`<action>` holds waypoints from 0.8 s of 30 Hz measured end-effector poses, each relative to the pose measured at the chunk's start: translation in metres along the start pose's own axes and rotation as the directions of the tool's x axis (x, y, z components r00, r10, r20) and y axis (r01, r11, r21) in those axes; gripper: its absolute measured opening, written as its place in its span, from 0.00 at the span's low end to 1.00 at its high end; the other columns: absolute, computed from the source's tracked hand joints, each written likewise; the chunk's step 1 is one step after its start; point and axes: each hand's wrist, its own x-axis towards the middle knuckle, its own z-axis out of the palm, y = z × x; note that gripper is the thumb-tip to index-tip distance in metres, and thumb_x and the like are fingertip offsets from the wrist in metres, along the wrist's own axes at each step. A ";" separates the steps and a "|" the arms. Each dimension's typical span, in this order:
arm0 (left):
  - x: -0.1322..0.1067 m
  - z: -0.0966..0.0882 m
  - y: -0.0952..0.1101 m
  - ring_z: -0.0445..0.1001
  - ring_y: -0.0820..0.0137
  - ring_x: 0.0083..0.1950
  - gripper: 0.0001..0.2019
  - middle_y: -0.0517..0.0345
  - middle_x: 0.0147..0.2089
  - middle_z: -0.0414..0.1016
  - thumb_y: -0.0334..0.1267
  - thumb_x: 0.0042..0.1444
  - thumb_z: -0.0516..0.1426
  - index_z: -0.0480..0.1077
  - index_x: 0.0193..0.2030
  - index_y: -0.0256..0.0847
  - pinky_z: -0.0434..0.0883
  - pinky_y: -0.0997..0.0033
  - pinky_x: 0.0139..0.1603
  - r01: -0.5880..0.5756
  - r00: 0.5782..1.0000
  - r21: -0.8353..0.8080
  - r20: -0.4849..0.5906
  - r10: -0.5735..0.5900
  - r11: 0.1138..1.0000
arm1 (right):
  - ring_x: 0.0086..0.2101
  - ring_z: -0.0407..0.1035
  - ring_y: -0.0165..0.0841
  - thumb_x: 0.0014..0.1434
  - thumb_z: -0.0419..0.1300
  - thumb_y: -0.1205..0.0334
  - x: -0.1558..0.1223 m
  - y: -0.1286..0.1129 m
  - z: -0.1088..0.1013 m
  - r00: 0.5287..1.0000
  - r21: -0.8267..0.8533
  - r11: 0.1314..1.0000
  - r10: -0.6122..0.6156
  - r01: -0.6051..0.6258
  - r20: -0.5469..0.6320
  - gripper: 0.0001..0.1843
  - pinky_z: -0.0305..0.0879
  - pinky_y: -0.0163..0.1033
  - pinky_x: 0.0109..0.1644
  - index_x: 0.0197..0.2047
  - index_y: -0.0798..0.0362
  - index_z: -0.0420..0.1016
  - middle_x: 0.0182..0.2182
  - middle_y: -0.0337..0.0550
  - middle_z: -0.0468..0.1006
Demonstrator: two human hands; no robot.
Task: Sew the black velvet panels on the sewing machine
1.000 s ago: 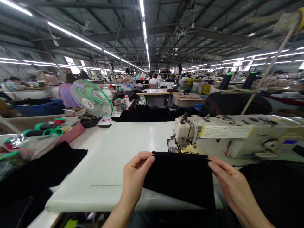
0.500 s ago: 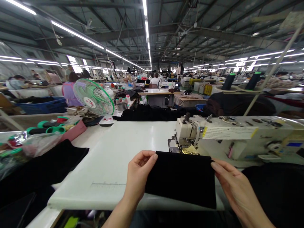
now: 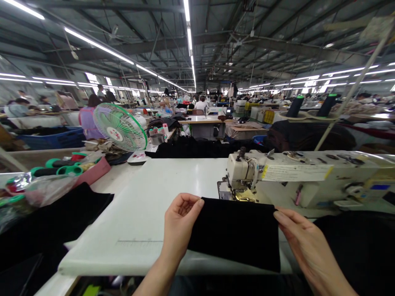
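Apart, my left grip (image 3: pixel 177 222) and right grip (image 3: pixel 298 232) pinch black cloth (image 3: pixel 236 234) near its upper corners; this likely straightens the edge.

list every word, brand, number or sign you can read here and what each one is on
No text can be read for certain.
Paper strip on the sewing machine: lines of print, too blurred to read.
Ruler scale on the white table: tick marks; any numbers are too small.
Blue display: nothing legible.
Red marks on the fan hub: too blurred to tell if they are words.
Black cloth: no text shows.
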 end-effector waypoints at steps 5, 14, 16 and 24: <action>0.006 -0.007 -0.009 0.77 0.70 0.36 0.14 0.60 0.31 0.79 0.42 0.41 0.71 0.75 0.31 0.40 0.75 0.74 0.42 0.028 1.000 -0.026 -0.010 -0.028 0.999 | 0.43 0.76 0.42 0.37 0.78 0.49 -0.002 -0.006 0.001 0.999 0.031 0.999 -0.033 0.031 0.040 0.20 0.70 0.42 0.54 0.33 0.49 0.85 0.36 0.44 0.84; 0.014 -0.008 -0.016 0.76 0.72 0.41 0.18 0.66 0.33 0.78 0.43 0.34 0.73 0.74 0.31 0.44 0.72 0.74 0.50 0.177 0.979 -0.075 -0.088 -0.183 0.981 | 0.36 0.73 0.34 0.46 0.75 0.52 -0.007 -0.017 0.007 0.983 0.044 0.988 -0.153 0.150 0.098 0.14 0.69 0.38 0.45 0.32 0.52 0.83 0.33 0.42 0.82; 0.013 -0.006 -0.015 0.76 0.72 0.41 0.19 0.67 0.32 0.78 0.43 0.31 0.73 0.74 0.30 0.44 0.70 0.73 0.55 0.199 0.973 -0.086 -0.104 -0.208 0.976 | 0.33 0.72 0.33 0.45 0.76 0.52 -0.007 -0.018 0.008 0.985 0.051 0.989 -0.146 0.142 0.092 0.14 0.68 0.37 0.41 0.32 0.52 0.83 0.29 0.40 0.81; 0.009 0.000 -0.013 0.75 0.72 0.42 0.23 0.67 0.31 0.78 0.44 0.24 0.75 0.74 0.29 0.42 0.64 0.66 0.65 0.218 0.961 -0.115 -0.146 -0.233 0.969 | 0.30 0.70 0.30 0.45 0.76 0.50 -0.005 -0.018 0.006 0.986 0.024 0.989 -0.145 0.143 0.085 0.16 0.66 0.35 0.38 0.30 0.53 0.81 0.27 0.38 0.80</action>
